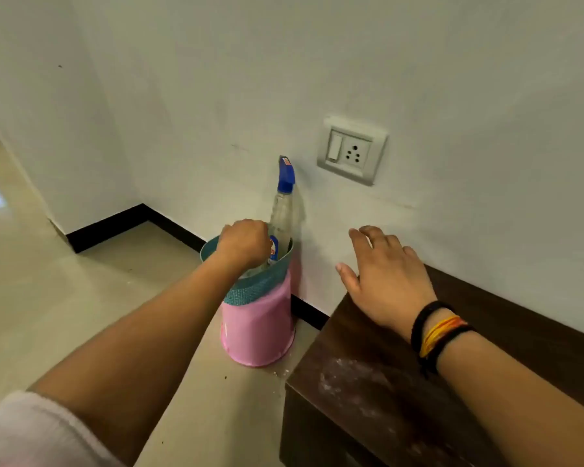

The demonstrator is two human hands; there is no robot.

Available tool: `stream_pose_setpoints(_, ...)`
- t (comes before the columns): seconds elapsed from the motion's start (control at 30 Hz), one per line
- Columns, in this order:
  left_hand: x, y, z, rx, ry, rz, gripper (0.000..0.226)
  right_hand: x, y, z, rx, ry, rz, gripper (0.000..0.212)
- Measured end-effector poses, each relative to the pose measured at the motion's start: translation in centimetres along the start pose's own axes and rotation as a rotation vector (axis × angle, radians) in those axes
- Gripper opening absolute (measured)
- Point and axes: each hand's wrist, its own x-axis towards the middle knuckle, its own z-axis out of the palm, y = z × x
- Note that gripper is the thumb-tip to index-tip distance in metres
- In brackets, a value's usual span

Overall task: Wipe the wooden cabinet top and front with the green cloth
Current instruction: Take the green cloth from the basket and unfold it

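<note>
Your wooden cabinet (pixel 368 382) fills the frame from four to five o'clock, its top dusty. At six o'clock stands the pink bucket (pixel 258 332); lift the green cloth (pixel 260 284) off its rim without toppling the spray bottle (pixel 282 210). Your left hand (pixel 243 242) curls inside the bucket, its hold hidden; your right hand (pixel 385 278) hovers spread and empty above the cabinet's corner.

the left hand's (pixel 242 242) fingers vanish inside the pink bucket (pixel 258 326); the spray bottle's (pixel 281 210) base hides there too.
</note>
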Motion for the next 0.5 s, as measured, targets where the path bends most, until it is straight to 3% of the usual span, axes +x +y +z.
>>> stream_pose_setpoints(0.2,1.9,-3.9,3.5,0.002,-0.439,0.023,0.016,1.9,-2.8,1.8,-0.044,-0.062,-0.067,0.063)
stream_pose_setpoints(0.33,2.8,-4.0,5.7,-0.175,-0.508,0.074,0.024,2.3,-3.2,2.3,-0.07,-0.084,-0.071,0.063)
stream_pose_setpoints(0.5,3.4,-4.2,6.4,-0.21,-0.477,0.101,0.022,2.9,-2.9,2.6,-0.093,-0.067,-0.09,0.063)
